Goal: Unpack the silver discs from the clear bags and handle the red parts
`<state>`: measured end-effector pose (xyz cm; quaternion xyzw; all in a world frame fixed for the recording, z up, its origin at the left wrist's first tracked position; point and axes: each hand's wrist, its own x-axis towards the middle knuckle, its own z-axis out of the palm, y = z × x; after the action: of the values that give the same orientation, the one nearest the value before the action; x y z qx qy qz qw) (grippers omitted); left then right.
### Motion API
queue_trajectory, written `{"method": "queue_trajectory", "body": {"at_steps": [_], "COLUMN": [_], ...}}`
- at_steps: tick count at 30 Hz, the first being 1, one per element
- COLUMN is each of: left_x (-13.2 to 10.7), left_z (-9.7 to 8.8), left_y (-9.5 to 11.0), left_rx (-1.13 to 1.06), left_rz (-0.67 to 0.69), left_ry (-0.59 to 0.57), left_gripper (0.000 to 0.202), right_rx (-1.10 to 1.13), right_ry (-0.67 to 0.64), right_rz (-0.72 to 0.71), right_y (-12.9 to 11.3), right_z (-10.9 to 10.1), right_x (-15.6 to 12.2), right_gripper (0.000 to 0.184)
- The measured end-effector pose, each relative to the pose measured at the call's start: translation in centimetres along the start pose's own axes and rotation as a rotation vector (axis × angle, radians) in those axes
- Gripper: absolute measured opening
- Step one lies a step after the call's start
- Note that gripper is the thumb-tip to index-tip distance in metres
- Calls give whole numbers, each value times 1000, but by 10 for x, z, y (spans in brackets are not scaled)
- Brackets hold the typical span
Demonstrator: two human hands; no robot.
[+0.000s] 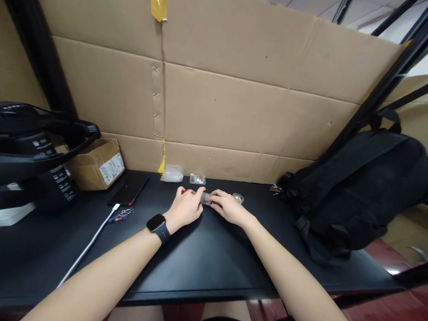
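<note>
My left hand (185, 207), with a black smartwatch (158, 227) on its wrist, rests on the black table (190, 261) with fingers curled. My right hand (227, 206) lies next to it, fingers also curled. Both hands pinch a small clear plastic bag (206, 197) between them. A bit of red shows at the left hand's fingertips. A second small clear bag with metal parts (197, 179) lies just beyond the hands, and a small round clear item (239, 197) sits right of my right hand.
A cardboard wall (240, 107) backs the table. A black backpack (357, 192) fills the right side. A phone (128, 190) with a white cable (90, 244), keys (121, 214), a cardboard box (97, 163) and black equipment (25, 150) stand at left. Another clear bag (172, 173) lies against the wall.
</note>
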<state>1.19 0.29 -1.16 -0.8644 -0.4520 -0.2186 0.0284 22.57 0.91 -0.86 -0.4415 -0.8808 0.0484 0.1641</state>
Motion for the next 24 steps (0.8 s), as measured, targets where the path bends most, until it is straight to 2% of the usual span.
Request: {"method": "queue_trajectory", "body": {"at_steps": [2, 5, 10, 16, 20, 24], "left_x": [0, 0, 5, 10, 13, 15], "left_z": [-1, -3, -9, -19, -25, -24], "left_y": [-1, -3, -10, -29, -54, -77], "left_rx": [-2, 5, 7, 37, 20, -38], "left_rz": [1, -5, -62, -143, -222, -219], "left_ry": [8, 44, 123, 156, 160, 159], "left_gripper": [44, 40, 30, 30, 24, 21], "right_rx": [-73, -178, -300, -286, -211, -117], "right_ry": [-11, -21, -1, 8, 15, -11], "right_rz": [24, 134, 226, 290, 241, 134], "right_y": [-6, -8, 6, 22, 32, 35], "right_z": [-3, -3, 7, 14, 6, 7], "right_x": [0, 1, 12, 29, 23, 20], "right_gripper": [28, 31, 43, 50, 46, 40]}}
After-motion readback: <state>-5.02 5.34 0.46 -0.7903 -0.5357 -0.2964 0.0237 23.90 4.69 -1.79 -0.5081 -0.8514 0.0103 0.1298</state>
